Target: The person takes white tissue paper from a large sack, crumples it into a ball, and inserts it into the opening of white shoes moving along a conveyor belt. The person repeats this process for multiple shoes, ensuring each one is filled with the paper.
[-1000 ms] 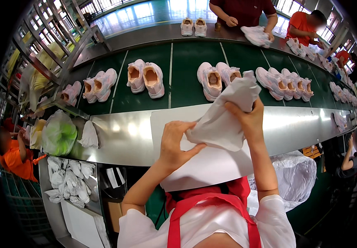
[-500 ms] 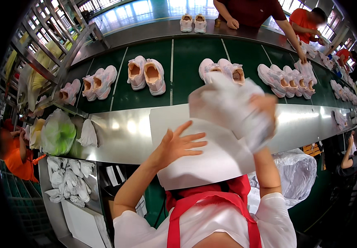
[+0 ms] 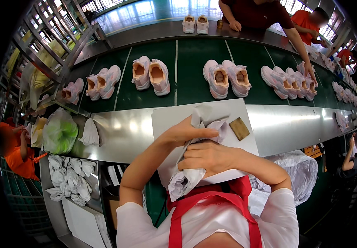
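Observation:
Crumpled white wrapping paper (image 3: 186,182) lies bunched under both of my hands, above a flat white stack of sheets in front of me. My left hand (image 3: 188,131) is closed around the far end of the bunch, its thumb pointing right across the paper. Just nearer to me, my right hand (image 3: 207,158) presses down on the bunch with its fingers curled over it. A small brownish block (image 3: 239,129) rests on the white sheets (image 3: 235,108), to the right of my hands. Part of the paper is hidden beneath my fingers.
Beyond the metal ledge (image 3: 122,128), pairs of pale pink sneakers (image 3: 227,79) stand on a green conveyor belt (image 3: 191,53). Across it, a person reaches toward shoes at the right. Crumpled paper wads (image 3: 69,177) fill a metal tray at lower left, near a plastic bag (image 3: 58,134).
The raised paper has come down onto the sheets and is now bunched. My open left hand has moved in and closed on it beside my right. The brownish block has come into view.

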### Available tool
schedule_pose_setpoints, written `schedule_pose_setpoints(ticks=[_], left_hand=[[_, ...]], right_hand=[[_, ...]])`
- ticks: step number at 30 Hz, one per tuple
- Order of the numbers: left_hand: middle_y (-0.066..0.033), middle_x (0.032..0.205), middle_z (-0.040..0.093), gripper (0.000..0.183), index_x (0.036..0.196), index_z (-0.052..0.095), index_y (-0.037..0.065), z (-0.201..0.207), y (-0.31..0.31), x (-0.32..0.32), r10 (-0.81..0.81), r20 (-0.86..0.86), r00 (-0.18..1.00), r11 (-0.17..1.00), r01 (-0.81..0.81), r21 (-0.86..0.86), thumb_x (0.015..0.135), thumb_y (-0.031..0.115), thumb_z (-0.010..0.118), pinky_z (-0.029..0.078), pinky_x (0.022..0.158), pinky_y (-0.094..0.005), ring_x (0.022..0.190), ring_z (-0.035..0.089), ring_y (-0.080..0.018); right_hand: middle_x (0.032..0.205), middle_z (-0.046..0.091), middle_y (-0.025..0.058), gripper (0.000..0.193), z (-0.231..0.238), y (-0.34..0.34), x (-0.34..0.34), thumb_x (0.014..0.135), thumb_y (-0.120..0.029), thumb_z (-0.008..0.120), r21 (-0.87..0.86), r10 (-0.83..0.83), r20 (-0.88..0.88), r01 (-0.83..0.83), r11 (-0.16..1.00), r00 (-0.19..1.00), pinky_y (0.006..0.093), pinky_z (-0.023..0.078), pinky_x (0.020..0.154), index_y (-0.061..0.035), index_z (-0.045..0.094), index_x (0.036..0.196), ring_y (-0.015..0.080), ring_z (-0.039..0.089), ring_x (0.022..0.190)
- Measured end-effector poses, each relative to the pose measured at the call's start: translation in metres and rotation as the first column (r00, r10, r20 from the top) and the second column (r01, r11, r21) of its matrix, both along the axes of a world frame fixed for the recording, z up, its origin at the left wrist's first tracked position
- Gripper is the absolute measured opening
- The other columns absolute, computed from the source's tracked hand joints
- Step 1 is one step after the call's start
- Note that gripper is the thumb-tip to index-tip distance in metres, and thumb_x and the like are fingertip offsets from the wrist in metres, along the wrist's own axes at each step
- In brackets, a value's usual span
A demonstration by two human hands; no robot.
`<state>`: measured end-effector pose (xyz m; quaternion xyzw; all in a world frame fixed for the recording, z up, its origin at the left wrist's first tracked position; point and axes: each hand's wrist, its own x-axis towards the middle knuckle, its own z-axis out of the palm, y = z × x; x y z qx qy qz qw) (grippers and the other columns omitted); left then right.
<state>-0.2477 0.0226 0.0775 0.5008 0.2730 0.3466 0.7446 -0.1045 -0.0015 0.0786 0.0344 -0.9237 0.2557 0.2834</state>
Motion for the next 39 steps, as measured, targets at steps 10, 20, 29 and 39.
schedule_pose_setpoints(ticks=[10,20,29,39], left_hand=[[-0.0113,0.110,0.058,0.058,0.124,0.048,0.003,-0.018,0.001,-0.018,0.280,0.208,0.937,0.944,-0.229,-0.235,0.089,0.049,0.053,0.048,0.080,-0.0267,0.099,0.058,-0.0162],[-0.0095,0.099,0.059,0.041,0.111,0.049,0.000,-0.014,0.008,-0.021,0.735,-0.072,0.674,0.645,-0.663,0.380,0.085,0.026,0.066,0.047,0.077,-0.0268,0.090,0.057,-0.0146],[-0.0068,0.079,0.059,0.029,0.093,0.055,0.004,-0.039,0.041,-0.011,0.854,0.194,0.483,0.462,-0.875,0.145,0.086,0.030,0.066,0.049,0.075,-0.0305,0.087,0.062,-0.0207],[-0.0018,0.059,0.050,0.033,0.066,0.050,0.010,-0.066,0.067,-0.044,0.738,0.237,0.632,0.675,-0.685,-0.275,0.090,0.030,0.061,0.051,0.083,-0.0342,0.060,0.054,-0.0132]], right_hand=[[0.103,0.052,0.0096,0.051,0.014,0.013,0.007,0.068,-0.008,0.078,-0.706,-0.685,0.061,0.516,0.484,0.726,0.0310,0.044,0.080,-0.0053,0.050,0.110,0.0211,0.054,0.095],[0.121,0.047,0.0153,0.086,-0.004,0.024,-0.021,0.063,-0.031,0.080,0.066,-0.887,-0.005,0.885,0.461,0.462,0.0354,0.048,0.083,-0.0034,0.036,0.132,0.0316,0.054,0.102],[0.112,0.055,0.0232,0.079,-0.024,0.040,-0.044,0.068,-0.020,0.072,-0.517,-0.590,0.415,0.713,0.473,0.692,0.0396,0.050,0.078,0.0010,0.030,0.132,0.0376,0.061,0.094],[0.106,0.058,0.0203,0.065,-0.042,0.048,-0.052,0.074,-0.019,0.071,-0.014,-0.779,0.311,0.822,0.569,0.545,0.0403,0.051,0.070,0.0006,0.039,0.127,0.0354,0.062,0.090]])
